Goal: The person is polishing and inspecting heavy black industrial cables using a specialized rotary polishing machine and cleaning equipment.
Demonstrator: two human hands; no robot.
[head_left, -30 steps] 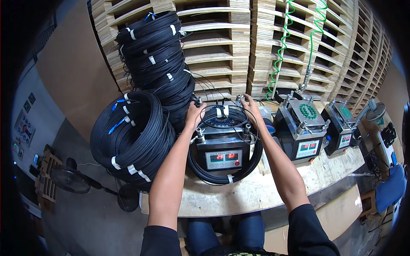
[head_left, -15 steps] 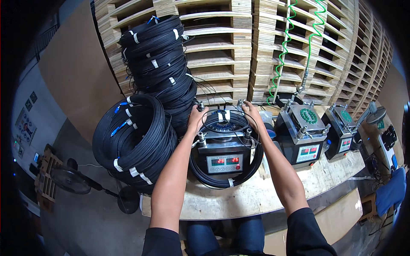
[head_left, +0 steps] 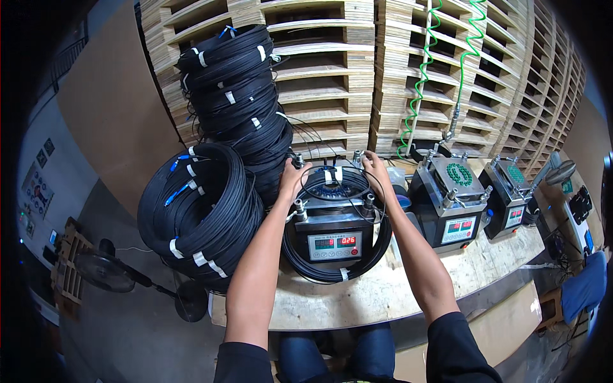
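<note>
In front of me stands a boxy polishing machine (head_left: 335, 223) with a lit red digital display and metal posts at its top corners. My left hand (head_left: 294, 177) is closed around the far left metal post (head_left: 299, 159). On the opposite side, my right hand (head_left: 378, 172) grips the far right post (head_left: 358, 156) with its fingertips. Between my hands, a loop of thin black cable (head_left: 348, 177) tied with white tape lies over a ring of blue connectors (head_left: 333, 191) on the machine's top. More black cable (head_left: 322, 276) is coiled around the machine's base.
A large coil of black cable (head_left: 217, 236) with blue connectors stands at the left, before a tall cable stack (head_left: 233, 96). Two similar machines (head_left: 450, 198) (head_left: 509, 195) with green-dotted tops sit to the right on the wooden table (head_left: 377, 300). Pallets (head_left: 319, 76) rise behind; a fan (head_left: 105, 271) stands left.
The red digits on the machine's display are different. Both hands stay at the far posts, and the cable loop keeps its place. The whole view has shifted very slightly.
</note>
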